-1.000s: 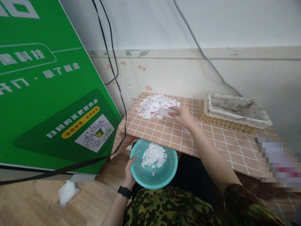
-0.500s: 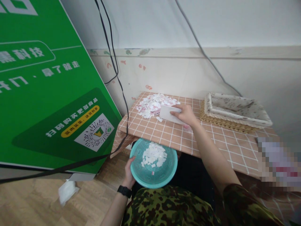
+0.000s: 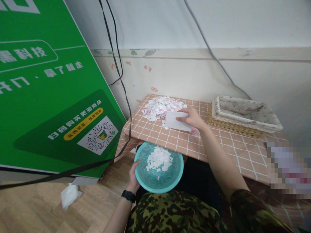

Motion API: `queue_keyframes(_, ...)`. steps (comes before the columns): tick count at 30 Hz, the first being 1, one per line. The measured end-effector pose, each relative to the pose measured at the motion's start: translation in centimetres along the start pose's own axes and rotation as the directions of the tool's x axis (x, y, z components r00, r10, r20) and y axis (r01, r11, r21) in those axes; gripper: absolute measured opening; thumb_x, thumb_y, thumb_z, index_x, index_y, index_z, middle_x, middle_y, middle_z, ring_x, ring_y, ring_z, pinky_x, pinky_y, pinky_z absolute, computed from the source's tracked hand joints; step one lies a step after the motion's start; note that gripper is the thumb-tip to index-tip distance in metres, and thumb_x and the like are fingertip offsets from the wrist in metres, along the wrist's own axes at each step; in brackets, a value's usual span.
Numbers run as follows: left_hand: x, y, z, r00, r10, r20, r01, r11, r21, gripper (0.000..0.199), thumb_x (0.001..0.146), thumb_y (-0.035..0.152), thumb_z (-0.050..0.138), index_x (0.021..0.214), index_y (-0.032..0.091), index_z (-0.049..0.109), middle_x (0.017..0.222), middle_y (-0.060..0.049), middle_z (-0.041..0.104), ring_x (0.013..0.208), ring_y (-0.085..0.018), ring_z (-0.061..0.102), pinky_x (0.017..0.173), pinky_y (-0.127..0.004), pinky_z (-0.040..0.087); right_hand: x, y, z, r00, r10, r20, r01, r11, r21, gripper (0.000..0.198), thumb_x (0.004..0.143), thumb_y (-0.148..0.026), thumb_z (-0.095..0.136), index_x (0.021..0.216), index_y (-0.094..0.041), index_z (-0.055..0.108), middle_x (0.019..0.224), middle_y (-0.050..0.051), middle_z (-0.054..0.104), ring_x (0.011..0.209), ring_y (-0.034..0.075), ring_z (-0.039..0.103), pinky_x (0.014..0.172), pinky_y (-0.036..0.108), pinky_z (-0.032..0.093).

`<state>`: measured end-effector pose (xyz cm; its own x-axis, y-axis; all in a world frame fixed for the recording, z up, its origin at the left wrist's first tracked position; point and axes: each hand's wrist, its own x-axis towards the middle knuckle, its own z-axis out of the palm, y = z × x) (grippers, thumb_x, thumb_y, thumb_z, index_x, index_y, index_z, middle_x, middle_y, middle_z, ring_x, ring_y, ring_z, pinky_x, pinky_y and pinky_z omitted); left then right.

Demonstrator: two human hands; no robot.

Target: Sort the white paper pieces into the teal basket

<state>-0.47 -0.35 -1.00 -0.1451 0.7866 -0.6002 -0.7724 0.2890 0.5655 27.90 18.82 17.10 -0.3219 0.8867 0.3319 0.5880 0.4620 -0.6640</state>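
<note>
My left hand (image 3: 134, 174) grips the left rim of a round teal plastic basket (image 3: 155, 186), held just below the table's front edge. Small white paper scraps (image 3: 160, 159) lie inside it. Over the table, my right hand (image 3: 193, 119) is closed on a flat white card (image 3: 175, 121), its face turned towards me. Beyond the card's left end spreads a heap of torn paper pieces (image 3: 160, 106), white with some pink. A pinkish scrap (image 3: 194, 131) shows on the cloth below my right hand.
The table wears a brown checked cloth (image 3: 179, 142). A fabric-lined wicker basket (image 3: 235, 126) stands at its back right, near a blurred patch (image 3: 289, 168). To the left rises a green sign (image 3: 48, 97), with a black strap (image 3: 128, 129) hanging before it. A white bag (image 3: 70, 195) lies on the floor.
My right hand has drawn the card slightly towards the table's front edge, and more of its face shows. My left hand and the teal basket have stayed in place.
</note>
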Motion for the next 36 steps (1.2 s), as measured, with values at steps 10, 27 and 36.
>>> queue_keyframes(10, 0.2, -0.1, -0.1, 1.000, 0.017, -0.010, -0.017, 1.000, 0.002, 0.020, 0.064, 0.028, 0.066, 0.076, 0.012, 0.070, 0.068, -0.007, 0.071, 0.060, -0.021, 0.064, 0.062, -0.034, 0.051, 0.1, 0.1, 0.3, 1.000, 0.020, 0.007, -0.021, 0.999, 0.044, 0.028, 0.070, -0.029, 0.063, 0.094, -0.017, 0.070, 0.088, 0.005, 0.070, 0.074, 0.020, 0.063, 0.067, 0.033, 0.049)
queue_keyframes(27, -0.6, 0.2, 0.8, 1.000, 0.004, 0.012, -0.003, 1.000, -0.014, 0.022, 0.068, 0.026, 0.063, 0.083, 0.011, 0.071, 0.074, -0.010, 0.073, 0.069, -0.025, 0.067, 0.068, -0.036, 0.052, 0.0, 0.3, 0.2, 0.998, 0.021, 0.061, -0.026, 0.996, 0.082, 0.027, 0.071, -0.029, 0.063, 0.095, -0.018, 0.069, 0.090, 0.004, 0.070, 0.076, 0.020, 0.063, 0.068, 0.033, 0.049)
queue_keyframes(36, -0.6, 0.3, 0.7, 1.000, 0.025, 0.001, -0.025, 1.000, -0.017, 0.018, 0.066, 0.025, 0.064, 0.077, 0.012, 0.071, 0.069, -0.008, 0.072, 0.061, -0.021, 0.066, 0.062, -0.033, 0.052, -0.1, 0.1, 0.1, 0.989, -0.021, 0.143, 0.000, 0.990, 0.143, 0.025, 0.070, -0.030, 0.065, 0.091, -0.019, 0.070, 0.088, 0.003, 0.070, 0.076, 0.019, 0.062, 0.069, 0.033, 0.049)
